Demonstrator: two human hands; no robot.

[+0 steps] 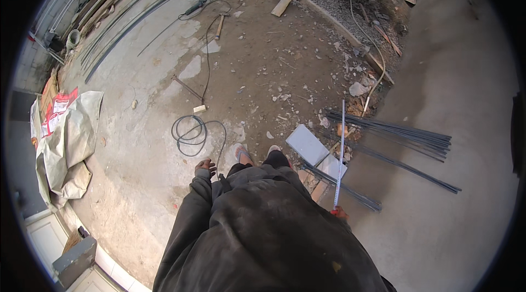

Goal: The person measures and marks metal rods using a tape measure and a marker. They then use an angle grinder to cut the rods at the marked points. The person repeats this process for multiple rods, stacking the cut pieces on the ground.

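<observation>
Key relation: your right hand (342,213), lower centre-right of the frame, is the one at the tape measure (340,155). The blade runs out from it nearly straight up the frame, leaning very slightly right, so its long axis points away from you. Your fingers look wrapped round the red case; the sleeve and your body cover part of that grip, so can't tell how tight. Your left hand (205,167), left of centre, is well apart from the tape, half open with fingers loosely bent, nothing seen in it; nearest to it is the black cable (223,133).

The blade crosses in front of the pale panels (307,144) and the left end of the upper bundle of dark rods (405,130). Those rods lie across the blade's line, running right and slightly down; can't tell if blade touches them. Lower bundle (356,195) slants down-right, its end just right of the blade's foot.

Surface: bare, stony dirt (296,62) mid-frame, smooth grey concrete (466,73) at right. Room: rubble and gravel (350,12) at upper right, hammer (219,27) and a corded power tool (195,6) at upper left of centre, crumpled tarp (71,149) far left.
</observation>
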